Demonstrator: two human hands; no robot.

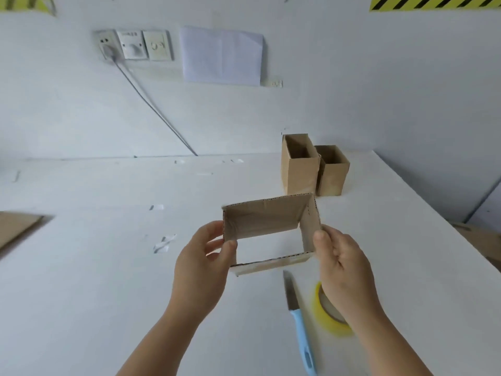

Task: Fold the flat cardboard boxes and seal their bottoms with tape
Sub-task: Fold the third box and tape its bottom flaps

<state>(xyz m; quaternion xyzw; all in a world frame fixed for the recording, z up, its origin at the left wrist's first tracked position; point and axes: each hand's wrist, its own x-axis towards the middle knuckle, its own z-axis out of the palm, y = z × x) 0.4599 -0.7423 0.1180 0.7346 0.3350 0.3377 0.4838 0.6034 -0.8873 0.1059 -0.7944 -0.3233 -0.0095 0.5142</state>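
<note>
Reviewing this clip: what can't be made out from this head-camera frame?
- Roll of yellow tape: blurred, partly hidden behind the right hand.
- Knife: handle end cut off by the bottom edge.
- Flat cardboard: cut off by the left edge.
- Two standing boxes: bottoms face the table, so taping is unseen.
- Left hand: fingers behind the held open box are hidden.

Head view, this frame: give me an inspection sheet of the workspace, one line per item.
Surface: white table, tape scraps stuck on it.
Job's things: opened box held up, bottom open; two upright boxes at back; yellow tape roll; flat cardboard at left edge.
Clutter: blue-handled knife beside the roll.
Grippers: left hand and right hand pinch the box's sides.
Cables: grey cable from wall socket.
Surroundings: white wall, paper sheet, hazard tape.
</note>
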